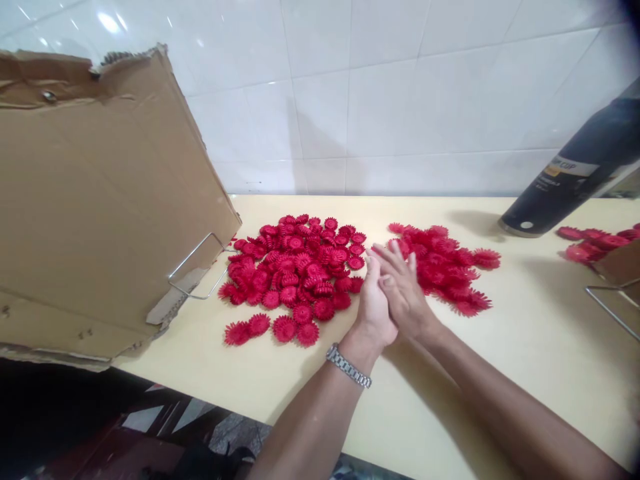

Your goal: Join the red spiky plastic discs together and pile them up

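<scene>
My left hand (374, 308), with a metal watch (349, 365) on its wrist, is pressed palm to palm against my right hand (406, 297). The fingers of my right hand are stretched out and a little blurred. Whether anything lies between the palms is hidden. To the left of the hands is a large pile of dark red, round, toothed pieces (300, 267). Behind and to the right of them lies a second pile of lighter red toothed pieces (443, 260). Both piles rest on the pale yellow table (240, 380).
A big cardboard sheet (100, 200) stands at the left, with a wire stand (197, 293) at its edge. A dark bottle (565, 173) leans in view at the right, near more red pieces (590, 245) and another wire stand (615, 307). White tiles (390, 113) rise behind.
</scene>
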`<action>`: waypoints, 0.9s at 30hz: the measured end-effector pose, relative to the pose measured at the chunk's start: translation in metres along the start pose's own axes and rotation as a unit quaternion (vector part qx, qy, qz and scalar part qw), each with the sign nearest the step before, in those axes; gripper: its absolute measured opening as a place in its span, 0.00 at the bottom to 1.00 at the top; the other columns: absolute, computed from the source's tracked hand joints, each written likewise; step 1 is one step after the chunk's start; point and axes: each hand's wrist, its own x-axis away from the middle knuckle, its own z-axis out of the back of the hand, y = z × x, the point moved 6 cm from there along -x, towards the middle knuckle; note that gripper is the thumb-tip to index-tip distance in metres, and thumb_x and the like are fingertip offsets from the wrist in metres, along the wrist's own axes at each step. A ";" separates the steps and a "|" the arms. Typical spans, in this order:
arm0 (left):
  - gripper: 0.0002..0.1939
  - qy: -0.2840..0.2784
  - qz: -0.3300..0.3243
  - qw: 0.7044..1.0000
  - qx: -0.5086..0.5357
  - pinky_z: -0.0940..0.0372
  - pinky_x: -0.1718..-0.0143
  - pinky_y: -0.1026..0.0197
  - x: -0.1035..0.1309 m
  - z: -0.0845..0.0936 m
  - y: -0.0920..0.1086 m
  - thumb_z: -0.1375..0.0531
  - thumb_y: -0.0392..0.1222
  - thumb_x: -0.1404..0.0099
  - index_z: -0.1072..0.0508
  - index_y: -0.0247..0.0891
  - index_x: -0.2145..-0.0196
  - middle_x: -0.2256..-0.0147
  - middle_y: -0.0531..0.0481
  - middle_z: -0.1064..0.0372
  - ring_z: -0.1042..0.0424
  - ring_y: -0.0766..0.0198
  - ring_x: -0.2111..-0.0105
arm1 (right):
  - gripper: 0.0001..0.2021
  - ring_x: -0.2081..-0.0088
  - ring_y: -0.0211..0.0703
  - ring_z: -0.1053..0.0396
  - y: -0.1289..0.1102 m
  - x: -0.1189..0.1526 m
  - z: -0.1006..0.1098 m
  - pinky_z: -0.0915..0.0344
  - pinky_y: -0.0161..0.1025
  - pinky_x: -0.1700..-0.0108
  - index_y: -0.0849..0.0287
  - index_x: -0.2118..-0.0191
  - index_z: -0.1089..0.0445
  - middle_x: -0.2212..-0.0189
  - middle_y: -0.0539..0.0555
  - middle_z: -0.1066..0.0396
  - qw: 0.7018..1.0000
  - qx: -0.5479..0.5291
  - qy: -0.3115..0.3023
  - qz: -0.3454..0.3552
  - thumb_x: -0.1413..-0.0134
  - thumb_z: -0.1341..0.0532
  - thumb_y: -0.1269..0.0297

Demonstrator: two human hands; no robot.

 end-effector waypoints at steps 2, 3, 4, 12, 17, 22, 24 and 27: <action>0.27 0.019 0.000 1.000 0.012 0.51 0.38 0.49 0.000 0.005 0.002 0.52 0.61 0.37 0.30 0.43 0.50 0.43 0.47 0.38 0.44 0.55 0.40 | 0.27 0.34 0.49 0.63 -0.012 0.009 -0.004 0.73 0.62 0.35 0.44 0.37 0.50 0.36 0.46 0.51 0.999 -0.043 -0.020 -0.014 0.38 0.63 0.45; 0.28 0.026 -0.002 1.000 0.010 0.54 0.37 0.50 0.000 0.008 0.002 0.53 0.62 0.37 0.31 0.44 0.49 0.42 0.47 0.40 0.44 0.56 0.40 | 0.28 0.34 0.48 0.64 -0.020 0.011 -0.005 0.72 0.60 0.35 0.44 0.36 0.55 0.35 0.46 0.55 0.997 -0.064 -0.025 -0.020 0.39 0.63 0.45; 0.27 0.024 -0.006 1.000 0.003 0.55 0.37 0.50 0.000 0.009 0.002 0.53 0.61 0.37 0.32 0.44 0.48 0.41 0.48 0.41 0.45 0.57 0.39 | 0.29 0.33 0.48 0.64 -0.027 0.012 -0.005 0.71 0.59 0.34 0.45 0.35 0.59 0.34 0.46 0.58 0.996 -0.083 -0.026 -0.028 0.39 0.65 0.44; 0.22 -0.013 -0.010 0.998 -0.056 0.57 0.37 0.51 0.001 0.002 -0.010 0.50 0.51 0.35 0.33 0.42 0.46 0.42 0.48 0.40 0.50 0.58 0.38 | 0.29 0.34 0.48 0.60 -0.019 -0.016 0.008 0.74 0.62 0.36 0.42 0.35 0.60 0.37 0.46 0.48 0.999 -0.041 0.004 -0.032 0.40 0.68 0.43; 0.25 -0.030 -0.003 0.999 -0.016 0.52 0.38 0.50 0.004 -0.009 -0.007 0.52 0.56 0.35 0.35 0.44 0.45 0.41 0.48 0.41 0.50 0.56 0.38 | 0.29 0.34 0.51 0.61 -0.001 -0.010 0.009 0.81 0.64 0.38 0.41 0.42 0.41 0.42 0.46 0.39 0.999 0.024 0.020 -0.023 0.40 0.67 0.43; 0.27 -0.010 -0.027 1.000 -0.010 0.55 0.37 0.50 0.003 0.001 -0.001 0.53 0.60 0.36 0.38 0.50 0.43 0.38 0.52 0.47 0.52 0.57 0.37 | 0.30 0.33 0.49 0.65 -0.024 0.014 -0.001 0.71 0.60 0.34 0.45 0.36 0.53 0.35 0.46 0.54 0.995 -0.086 -0.025 -0.049 0.39 0.66 0.43; 0.28 -0.018 -0.021 0.999 -0.030 0.57 0.36 0.51 0.002 0.004 -0.004 0.55 0.61 0.36 0.39 0.49 0.42 0.37 0.52 0.48 0.53 0.57 0.37 | 0.31 0.33 0.49 0.66 -0.036 0.018 0.000 0.67 0.58 0.34 0.46 0.34 0.64 0.33 0.46 0.61 0.991 -0.121 -0.019 -0.050 0.40 0.67 0.43; 0.29 -0.047 -0.013 0.997 -0.054 0.58 0.36 0.53 0.003 0.002 -0.009 0.58 0.60 0.34 0.41 0.48 0.41 0.37 0.54 0.50 0.54 0.58 0.37 | 0.30 0.33 0.50 0.67 -0.037 0.009 0.006 0.65 0.60 0.35 0.43 0.34 0.71 0.33 0.45 0.63 0.990 -0.129 0.001 -0.055 0.39 0.68 0.44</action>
